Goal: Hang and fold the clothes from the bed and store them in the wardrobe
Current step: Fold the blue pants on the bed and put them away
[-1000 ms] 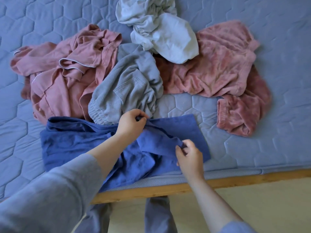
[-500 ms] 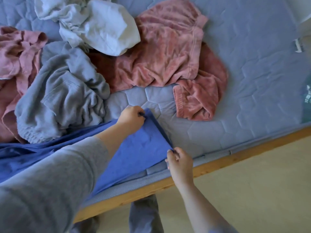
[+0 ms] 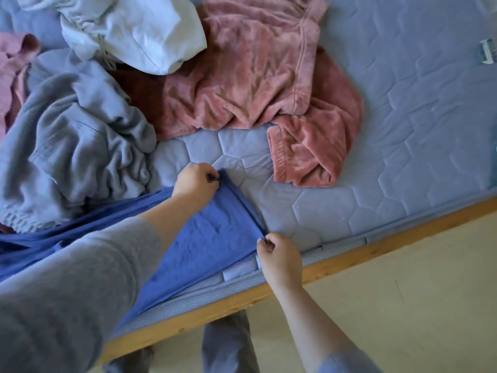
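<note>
A blue garment (image 3: 209, 238) lies stretched flat along the near edge of the bed (image 3: 403, 146). My left hand (image 3: 195, 183) pinches its far corner, and my right hand (image 3: 279, 258) pinches the near corner by the mattress edge, so the end hem runs taut between them. Behind it lie a crumpled grey garment (image 3: 75, 138), a pink fleece garment (image 3: 255, 84), a white garment (image 3: 134, 30) on top of the pile, and another pink garment (image 3: 10, 65) at the far left, cut off by the frame.
The wooden bed frame (image 3: 376, 246) runs diagonally below the mattress, with pale floor (image 3: 403, 305) to the right. My legs (image 3: 228, 343) stand against the frame. A small clip-like object (image 3: 486, 53) lies on the mattress at the far right.
Both hands slid to the blue garment's end corners and pulled the bunched cloth flat and taut. My view has swung to the right along the bed.
</note>
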Demonstrator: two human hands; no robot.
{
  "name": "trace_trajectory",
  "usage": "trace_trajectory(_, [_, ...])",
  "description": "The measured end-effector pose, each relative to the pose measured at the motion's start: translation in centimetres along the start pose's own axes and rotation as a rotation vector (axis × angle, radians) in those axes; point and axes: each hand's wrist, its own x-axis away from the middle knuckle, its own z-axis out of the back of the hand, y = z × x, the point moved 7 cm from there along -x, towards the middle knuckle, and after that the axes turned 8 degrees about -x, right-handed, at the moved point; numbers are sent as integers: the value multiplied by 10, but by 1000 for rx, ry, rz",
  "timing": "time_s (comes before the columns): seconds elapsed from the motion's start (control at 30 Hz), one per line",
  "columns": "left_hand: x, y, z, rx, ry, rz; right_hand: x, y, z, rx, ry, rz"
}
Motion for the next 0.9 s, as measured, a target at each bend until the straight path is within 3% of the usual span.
trace_trajectory(0.17, [16,-4,-4,113,8,-41,-7,-15,4,84,68,-49])
trace_trajectory(0.33, [18,-9,17,-107,120,-164,-5,-30,1,75,86,-45])
trace_trajectory(0.53, [-6,-15,12,-180,-65,-49,-1,-23,-2,-1,49,-111])
trace_trajectory(0.9, [-2,0,32,-165,-47,-91,19,-22,-2,-211,73,-50])
